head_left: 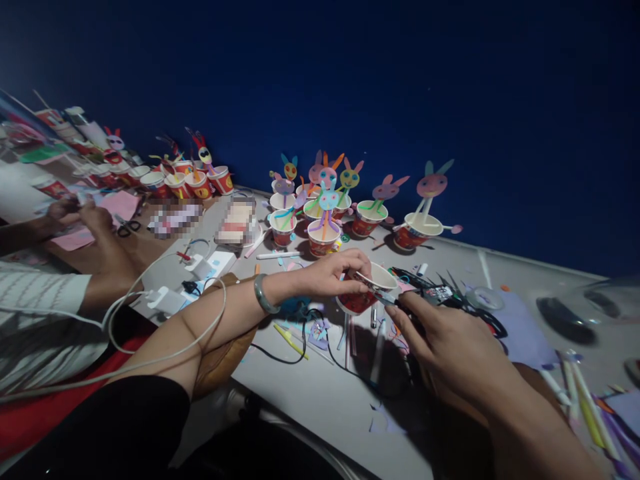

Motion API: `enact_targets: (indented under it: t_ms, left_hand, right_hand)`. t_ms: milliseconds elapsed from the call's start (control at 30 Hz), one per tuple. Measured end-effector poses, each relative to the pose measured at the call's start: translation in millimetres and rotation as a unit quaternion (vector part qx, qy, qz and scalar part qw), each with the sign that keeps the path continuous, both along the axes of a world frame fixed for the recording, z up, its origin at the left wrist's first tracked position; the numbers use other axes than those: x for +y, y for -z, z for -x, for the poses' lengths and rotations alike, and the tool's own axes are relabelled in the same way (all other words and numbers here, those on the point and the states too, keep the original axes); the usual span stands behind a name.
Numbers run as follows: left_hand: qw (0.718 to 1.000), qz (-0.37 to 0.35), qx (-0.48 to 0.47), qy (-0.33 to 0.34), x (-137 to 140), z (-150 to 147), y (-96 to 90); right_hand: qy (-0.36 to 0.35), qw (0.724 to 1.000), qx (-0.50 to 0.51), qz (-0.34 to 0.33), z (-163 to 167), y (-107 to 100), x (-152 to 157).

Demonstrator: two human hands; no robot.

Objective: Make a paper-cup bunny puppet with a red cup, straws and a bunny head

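A red paper cup (356, 303) with a white inside stands tilted on the table in front of me. My left hand (343, 273), with a bangle on the wrist, is closed on the left side of its rim. My right hand (440, 330) grips a small tool with a metal blade (384, 297); its handle is mostly hidden by the fingers, so I cannot tell whether it is a knife or scissors. The blade's tip touches or lies very close to the cup's near rim, by my left thumb.
Behind stand several paper cups with rabbit-faced figures (327, 197). Pens (277, 255), paper scraps (383, 420), a black cable (280, 360) and a power strip (210, 268) lie around. White cables cross my left forearm. At left, a co-worker's hands (83, 213) work near scissors (127, 227).
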State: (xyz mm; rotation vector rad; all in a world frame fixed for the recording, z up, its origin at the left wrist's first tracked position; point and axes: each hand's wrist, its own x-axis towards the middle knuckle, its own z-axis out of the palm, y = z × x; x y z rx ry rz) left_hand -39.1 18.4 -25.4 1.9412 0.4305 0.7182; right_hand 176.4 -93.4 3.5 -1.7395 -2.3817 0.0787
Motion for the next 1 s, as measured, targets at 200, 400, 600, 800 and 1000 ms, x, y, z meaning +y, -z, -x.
enact_targets:
  t_ms: [200,400,600,800,1000]
  left_hand:
    - [0.999,0.026,-0.025,0.017,0.8,0.1,0.4]
    - [0.996,0.073,-0.049,0.010,0.6,-0.6,-0.4]
    - [0.993,0.094,-0.066,0.000,0.1,-1.7,0.3]
    - [0.991,0.112,-0.072,-0.007,-0.2,-2.9,0.8]
    - [0.989,0.122,-0.081,-0.008,-1.3,-2.3,0.2]
  right_hand:
    - [-0.013,0.998,0.056,0.018,-2.3,-3.0,1.3]
    - [0.004,0.995,0.095,0.009,-0.6,-0.9,1.7]
    - [0.016,0.991,0.131,0.005,4.4,3.3,1.8]
    - [0.017,0.991,0.132,-0.007,6.0,4.1,1.6]
    - [0.018,0.990,0.139,-0.019,6.7,5.4,0.9]
